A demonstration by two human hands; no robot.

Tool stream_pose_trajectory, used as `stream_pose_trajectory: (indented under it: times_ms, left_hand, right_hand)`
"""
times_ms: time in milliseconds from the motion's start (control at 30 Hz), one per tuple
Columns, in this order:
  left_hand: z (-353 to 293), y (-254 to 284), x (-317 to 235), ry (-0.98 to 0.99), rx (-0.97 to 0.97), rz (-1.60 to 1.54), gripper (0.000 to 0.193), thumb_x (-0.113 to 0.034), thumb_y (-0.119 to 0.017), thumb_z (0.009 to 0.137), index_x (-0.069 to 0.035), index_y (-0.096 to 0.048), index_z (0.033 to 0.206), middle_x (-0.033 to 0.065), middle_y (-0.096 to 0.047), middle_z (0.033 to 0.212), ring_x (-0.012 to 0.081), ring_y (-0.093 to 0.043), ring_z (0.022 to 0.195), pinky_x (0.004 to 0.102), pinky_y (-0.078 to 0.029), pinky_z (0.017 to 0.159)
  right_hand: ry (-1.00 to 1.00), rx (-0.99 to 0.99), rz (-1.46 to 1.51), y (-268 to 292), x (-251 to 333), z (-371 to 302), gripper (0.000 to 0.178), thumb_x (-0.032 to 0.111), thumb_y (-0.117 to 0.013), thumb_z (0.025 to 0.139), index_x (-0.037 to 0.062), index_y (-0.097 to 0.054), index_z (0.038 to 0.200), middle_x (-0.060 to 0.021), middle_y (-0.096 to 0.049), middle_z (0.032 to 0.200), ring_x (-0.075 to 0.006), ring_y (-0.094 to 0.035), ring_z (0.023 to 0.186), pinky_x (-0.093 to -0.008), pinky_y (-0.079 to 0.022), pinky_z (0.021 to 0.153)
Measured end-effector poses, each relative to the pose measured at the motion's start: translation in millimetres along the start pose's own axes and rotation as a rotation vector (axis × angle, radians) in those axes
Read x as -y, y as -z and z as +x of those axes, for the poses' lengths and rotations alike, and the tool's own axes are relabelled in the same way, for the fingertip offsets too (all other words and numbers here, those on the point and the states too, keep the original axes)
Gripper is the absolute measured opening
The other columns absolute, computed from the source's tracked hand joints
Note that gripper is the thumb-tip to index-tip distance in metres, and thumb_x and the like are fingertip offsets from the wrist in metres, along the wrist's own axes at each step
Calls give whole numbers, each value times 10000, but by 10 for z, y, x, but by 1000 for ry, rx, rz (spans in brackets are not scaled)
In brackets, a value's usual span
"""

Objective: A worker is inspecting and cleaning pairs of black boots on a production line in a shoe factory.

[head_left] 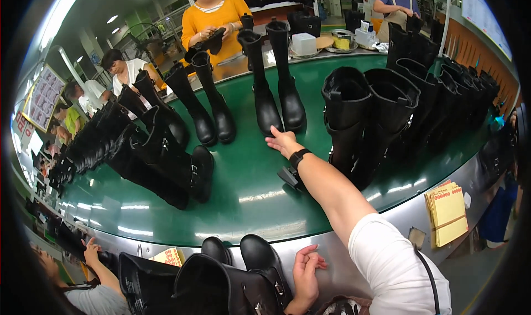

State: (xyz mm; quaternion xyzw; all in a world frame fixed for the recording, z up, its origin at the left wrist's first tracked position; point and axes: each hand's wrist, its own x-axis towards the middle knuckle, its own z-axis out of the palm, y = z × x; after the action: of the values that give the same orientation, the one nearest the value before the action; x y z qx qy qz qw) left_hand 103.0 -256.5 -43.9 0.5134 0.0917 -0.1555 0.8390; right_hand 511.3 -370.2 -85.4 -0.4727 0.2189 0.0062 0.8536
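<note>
My right hand (283, 141) reaches across the green surface, its fingers stretched out and holding nothing. Its fingertips are at the toe of a tall black boot (267, 113); whether they touch it, I cannot tell. A second boot (292, 111) stands upright just to the right of that one. On the right wrist are a black band (298, 158) and a small black device (289, 176). My left hand (307, 270) is low in the view, with loosely curled fingers apart and nothing in them. Beside it, at the near edge, is a buckled black boot (260, 262), with another boot (202, 287) overlapping it.
Black boots (191, 165) lean at the left, with a long row beyond. Large upright boots (345, 110) stand close right of my forearm. The green belt (265, 204) has a metal rim bearing yellow cards (447, 212). Co-workers (215, 24) stand across; another person's arm (102, 268) is at lower left.
</note>
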Motion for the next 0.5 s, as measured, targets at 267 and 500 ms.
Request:
stream_pose_trajectory:
  times_ms: [267,500]
  left_hand:
    - [-2,-45,-21,18,-1,1,204,-84,-523,981,34,-558,1144,77,-598,854,150,-583,751,276,-490,732]
    - [5,-49,-20,42,27,16,169,-85,-552,972,26,-596,1093,59,-602,864,127,-573,759,262,-479,727]
  right_hand:
    - [6,-53,103,112,-89,-295,473,234,-675,940,-89,-444,1197,-206,-642,1000,-292,-701,843,-396,-592,776]
    - [209,-441,365,116,-130,-228,305,160,-539,1006,73,-358,1235,-149,-606,1014,-258,-698,754,-358,-562,640]
